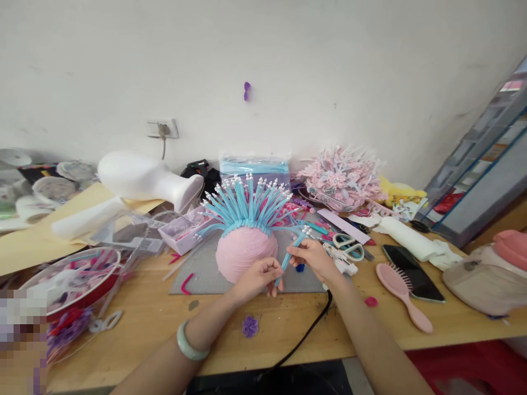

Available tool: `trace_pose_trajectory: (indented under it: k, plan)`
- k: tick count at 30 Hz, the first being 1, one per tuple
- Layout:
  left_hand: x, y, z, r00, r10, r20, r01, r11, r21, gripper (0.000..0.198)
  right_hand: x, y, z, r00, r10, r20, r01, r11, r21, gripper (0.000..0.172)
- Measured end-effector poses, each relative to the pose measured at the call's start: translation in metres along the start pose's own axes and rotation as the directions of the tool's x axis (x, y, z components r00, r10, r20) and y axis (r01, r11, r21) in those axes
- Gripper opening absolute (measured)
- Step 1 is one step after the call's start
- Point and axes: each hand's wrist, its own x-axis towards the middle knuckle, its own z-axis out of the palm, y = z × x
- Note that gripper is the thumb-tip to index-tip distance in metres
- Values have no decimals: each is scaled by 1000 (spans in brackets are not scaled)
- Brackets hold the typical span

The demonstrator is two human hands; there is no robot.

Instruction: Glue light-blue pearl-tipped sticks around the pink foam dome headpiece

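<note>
A pink dome form stands on a grey mat and carries a fan of blue pearl-tipped stems. My left hand, with a pale green bangle on its wrist, pinches the lower end of a loose blue stem just right of the dome. My right hand pinches the same stem higher up, near its pearl tips.
A white foam head lies at the back left. A pink pearl headpiece, scissors, a glue gun with a black cord, a pink hairbrush, a phone and a purple flower lie about.
</note>
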Motion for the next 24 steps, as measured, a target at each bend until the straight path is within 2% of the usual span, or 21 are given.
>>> trace_pose_trajectory:
  k: [3,5,11,15,18,20,24]
  plan:
    - [0,0,1,997,-37,63,37,999,0,39,0,0,1,997,-59,-48,59,998,14,31]
    - [0,-1,2,998,-39,54,37,999,41,38,1,1,1,995,-84,-47,85,996,13,32]
    - [-2,-3,2,998,36,-43,-28,985,171,37,4,9,1,994,-90,56,97,985,-141,31]
    - [-5,0,-1,992,123,-41,-105,947,303,38,3,13,2,987,-91,129,119,967,-227,32]
    - [-7,4,-2,994,108,-10,-97,928,361,38,1,14,4,985,-96,147,126,968,-215,33]
    - [-8,6,-2,996,82,39,-90,945,315,38,0,14,6,983,-98,154,125,975,-181,33]
    - [-7,7,-2,995,35,96,-45,993,107,37,-2,10,9,982,-150,114,161,982,-95,32]
